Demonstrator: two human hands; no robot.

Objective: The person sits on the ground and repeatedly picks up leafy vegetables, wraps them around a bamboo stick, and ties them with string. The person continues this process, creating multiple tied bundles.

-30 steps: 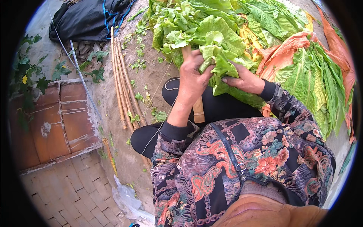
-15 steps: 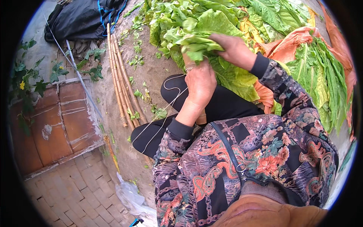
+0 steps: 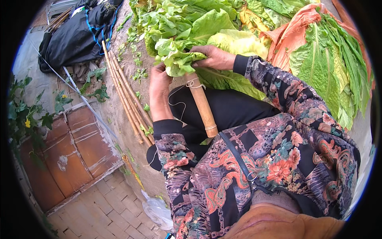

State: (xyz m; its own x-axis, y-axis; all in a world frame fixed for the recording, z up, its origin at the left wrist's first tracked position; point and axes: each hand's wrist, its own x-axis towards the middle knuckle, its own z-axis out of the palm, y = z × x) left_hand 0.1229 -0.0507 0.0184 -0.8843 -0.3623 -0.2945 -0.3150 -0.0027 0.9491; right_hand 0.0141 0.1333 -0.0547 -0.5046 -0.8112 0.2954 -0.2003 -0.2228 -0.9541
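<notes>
My right hand (image 3: 218,58) is closed on a small bunch of large green leaves (image 3: 177,59), gripping its right side. At the bunch's left edge, my left hand (image 3: 160,85) has its fingers bent and pinched together; the leaves partly hide the fingertips, so what they hold is unclear. Below the bunch, a bamboo pole (image 3: 203,105) slants across my lap, its upper part covered by the leaves. Pale string (image 3: 191,83) is wound and knotted round the pole just under them. A loose loop of string hangs over my dark trouser leg near my left wrist.
A heap of green leaves (image 3: 199,20) lies ahead, with yellow leaves (image 3: 250,18) among it. More long leaves (image 3: 330,67) rest on orange cloth (image 3: 288,28) to the right. Several bamboo poles (image 3: 123,91) lie at left, beyond them a black tarp (image 3: 73,44) and rusty metal panel (image 3: 67,153).
My left hand has let go of the pole and moved left to the leaves' edge. My right hand and the bunch have shifted left and slightly down. More of the pole shows.
</notes>
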